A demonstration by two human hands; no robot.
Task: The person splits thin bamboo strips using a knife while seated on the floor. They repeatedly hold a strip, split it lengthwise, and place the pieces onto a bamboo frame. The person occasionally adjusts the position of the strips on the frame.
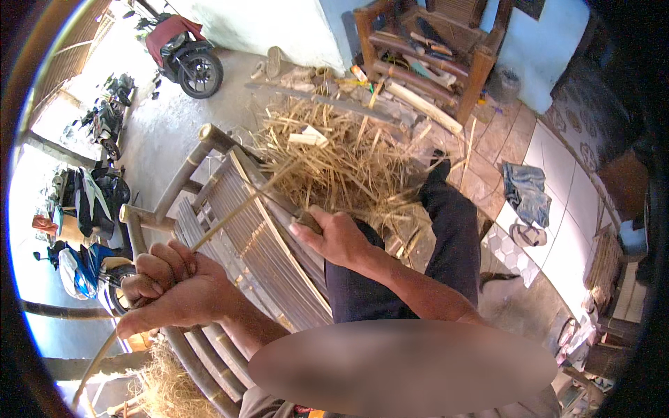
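Note:
My left hand is closed around a long, thin bamboo strip. One end of the strip slants up to the right over the bench, and the other hangs down past my fist at the lower left. In my right hand, fingers wrapped round its stubby handle, is a knife. Its narrow dark blade points up and to the left, crossing the strip or lying just against it; I cannot tell which. Below both hands lies a slatted bamboo bench.
A heap of bamboo shavings covers the floor ahead, beside my dark-trousered leg. Beyond it stands a wooden chair loaded with bamboo pieces. Bamboo rails edge the bench at left. Several motorbikes are parked farther left. Folded denim lies at right.

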